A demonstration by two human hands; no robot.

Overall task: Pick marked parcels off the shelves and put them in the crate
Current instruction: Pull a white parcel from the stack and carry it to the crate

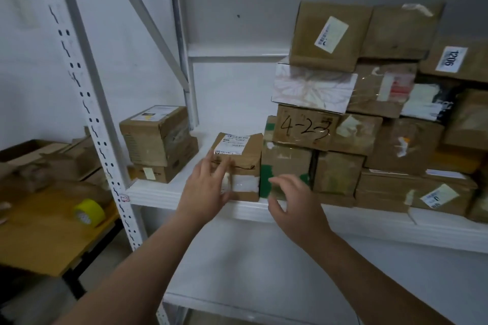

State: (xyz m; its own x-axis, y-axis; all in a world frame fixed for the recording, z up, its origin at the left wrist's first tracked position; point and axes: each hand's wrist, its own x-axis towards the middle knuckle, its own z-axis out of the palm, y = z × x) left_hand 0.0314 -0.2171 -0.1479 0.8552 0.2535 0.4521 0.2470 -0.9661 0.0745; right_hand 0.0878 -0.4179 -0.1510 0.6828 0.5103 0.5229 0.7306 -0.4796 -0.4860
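Parcel [237,163] on shelf [158,190] — left hand [206,192] touching.

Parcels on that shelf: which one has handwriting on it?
The brown box marked 4-23, beneath the pale patterned box; the others show only printed labels or tape.

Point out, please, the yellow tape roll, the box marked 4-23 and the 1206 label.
yellow tape roll [93,210], head view, outer yellow band.
box marked 4-23 [303,126], head view, handwritten front face.
1206 label [451,59], head view, printed digits.
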